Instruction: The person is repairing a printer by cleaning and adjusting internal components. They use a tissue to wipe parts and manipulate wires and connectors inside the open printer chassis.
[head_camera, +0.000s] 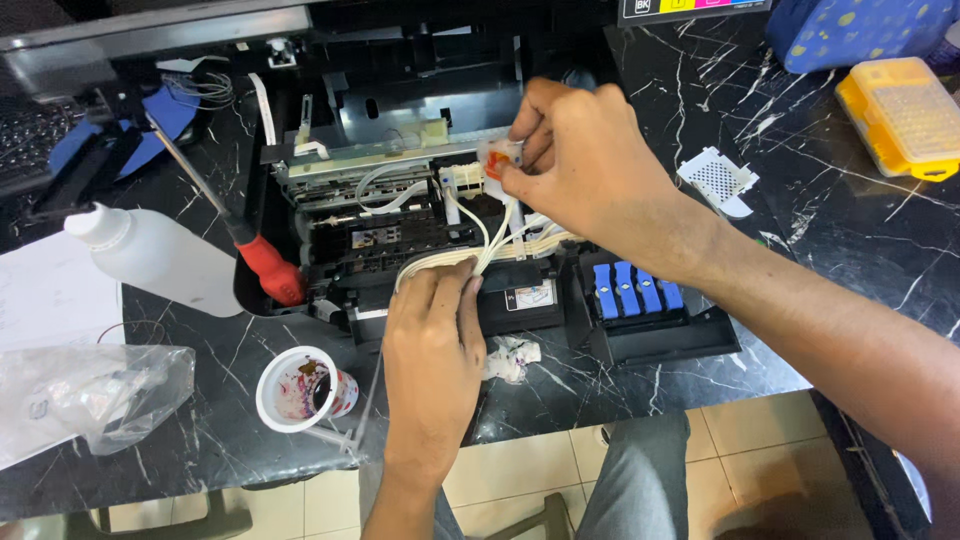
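Table: black marble-look top (850, 240) with white veins, carries everything below.
Printer: opened black unit (400, 180), cover off, sits centre on the table, internals exposed.
Left hand: (432, 360) comes in from the near edge, fingers pinched on the tube bundle at the printer's front edge. Closed grip, holding the tubes.
Right hand: (590, 165) reaches in from the right, over the printer's middle. Fingertips clamped on the small part with the orange piece.
Bottle: white plastic squeeze bottle (155, 255), lying tilted left of the printer, just beside the screwdriver handle.
Plastic bag: clear, crumpled (95, 390), near-left corner of the table.
Yellow case: lidded yellow box (900, 118), far right, well apart from the printer.
Screwdriver: red handle (270, 270), metal shaft slanting up-left, resting at the printer's left side.
Tube bundle: thin white tubes (470, 250), run from the left-hand pinch up and right into the carriage area, toward the right hand.
Ink tank caps: row of blue caps (635, 290) in the black tank block at the printer's right end.
Cup: small white cup (300, 388), stained inside with dark and reddish ink, stands left of the left wrist.
Vent piece: white perforated plastic part (718, 180), loose on the table right of the right hand.
Tissue: stained wad (512, 358), at the printer's front, just right of the left hand.
Small part: white with orange piece (497, 160), held over the carriage. Details too small to tell.
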